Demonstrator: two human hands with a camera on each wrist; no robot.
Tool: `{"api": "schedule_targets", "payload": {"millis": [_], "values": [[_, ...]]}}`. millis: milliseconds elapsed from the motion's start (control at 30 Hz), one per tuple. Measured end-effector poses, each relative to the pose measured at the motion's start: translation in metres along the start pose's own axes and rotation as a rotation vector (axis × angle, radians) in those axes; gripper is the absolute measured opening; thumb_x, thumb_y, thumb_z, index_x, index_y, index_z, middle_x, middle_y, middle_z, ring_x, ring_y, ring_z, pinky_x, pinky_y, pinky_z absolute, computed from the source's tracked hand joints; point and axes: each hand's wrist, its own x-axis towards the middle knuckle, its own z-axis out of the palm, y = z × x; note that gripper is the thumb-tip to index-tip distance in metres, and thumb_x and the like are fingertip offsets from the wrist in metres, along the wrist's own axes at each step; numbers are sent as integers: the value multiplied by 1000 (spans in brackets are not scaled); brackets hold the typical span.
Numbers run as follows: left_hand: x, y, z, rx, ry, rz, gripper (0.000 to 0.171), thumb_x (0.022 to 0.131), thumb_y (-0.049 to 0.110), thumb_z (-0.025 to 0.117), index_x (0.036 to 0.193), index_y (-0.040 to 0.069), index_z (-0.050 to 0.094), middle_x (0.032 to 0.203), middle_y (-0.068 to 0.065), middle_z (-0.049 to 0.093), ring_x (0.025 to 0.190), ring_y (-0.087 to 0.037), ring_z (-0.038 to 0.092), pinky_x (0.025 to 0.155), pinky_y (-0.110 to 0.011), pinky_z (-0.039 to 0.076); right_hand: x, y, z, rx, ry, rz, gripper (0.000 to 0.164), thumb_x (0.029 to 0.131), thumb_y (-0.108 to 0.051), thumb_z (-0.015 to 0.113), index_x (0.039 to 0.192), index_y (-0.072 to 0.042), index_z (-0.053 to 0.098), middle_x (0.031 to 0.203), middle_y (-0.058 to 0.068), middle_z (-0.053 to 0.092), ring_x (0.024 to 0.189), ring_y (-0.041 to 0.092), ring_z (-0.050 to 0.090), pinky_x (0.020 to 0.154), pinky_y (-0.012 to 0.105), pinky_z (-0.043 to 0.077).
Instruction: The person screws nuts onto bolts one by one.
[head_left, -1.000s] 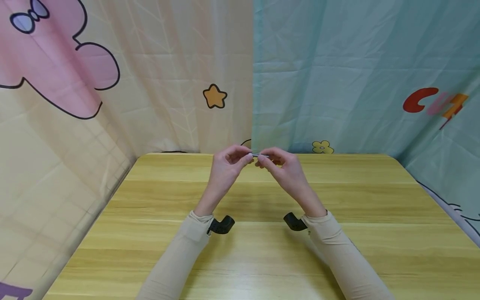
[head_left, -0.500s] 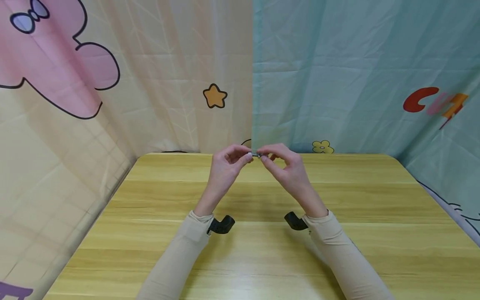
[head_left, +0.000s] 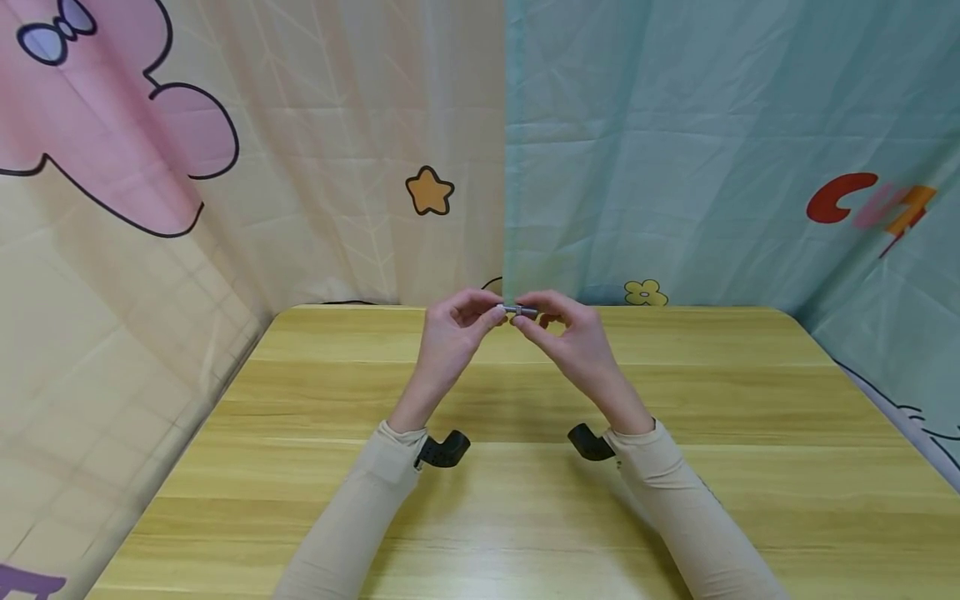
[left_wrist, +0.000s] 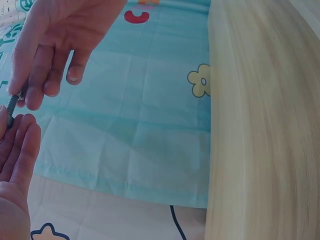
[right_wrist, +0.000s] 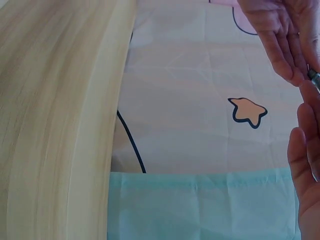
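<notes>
A small metal bolt lies about level between the two hands, above the table's far edge. My left hand pinches its head end between thumb and fingers. Around the shank sits a nut, and the thumb and index finger of my right hand are at it, above and below. The left wrist view shows the threaded bolt between the fingertips of both hands; the right fingers hide most of the nut there. Only a bit of the bolt appears at the right edge of the right wrist view.
Beneath the arms is a wooden table. Printed curtains hang close behind its far edge and along both sides. Black wrist devices stick out inward from the sleeves.
The right thumb and index finger spread and shifted, then came back round the nut. More of the bolt's right part shows now. The left hand has kept its place.
</notes>
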Motion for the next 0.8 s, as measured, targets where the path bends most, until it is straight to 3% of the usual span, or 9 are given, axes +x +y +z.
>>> {"api": "schedule_targets", "payload": {"millis": [200,333,467,633,800], "values": [[0,0,2,-18,-2,6,15,92,6,70,101,-5,69,95,-13,68,86,-36,67,82,-37,57,0,-2,0,24,-6,83,11,95,-18,69,102,-10,72,91,-4,71,85,12,64,74,29,52],[0,1,3,-27,3,-10,13,91,5,70,100,-4,70,94,-16,67,87,-41,66,81,-35,56,0,-1,0,32,-18,117,16,97,-26,66,100,-11,72,89,-2,72,85,12,65,73,30,51],[0,5,3,-27,4,-32,12,92,0,68,101,-8,68,96,-21,67,89,-47,64,81,-32,56,0,1,1,14,-30,122,21,99,-28,62,109,-12,71,98,-2,70,92,12,63,77,31,50],[-2,24,5,-8,5,-48,12,92,-4,66,101,-11,67,95,-24,66,89,-49,63,80,-29,56,1,0,1,18,-3,57,25,98,-17,63,122,-13,66,113,-2,66,101,16,55,83,36,47],[-3,31,5,-11,7,-46,12,92,-5,65,101,-13,66,97,-26,65,89,-46,64,81,-31,56,2,-6,-1,8,22,-44,23,92,1,66,114,-5,68,106,7,67,96,20,55,79,42,46]]}}
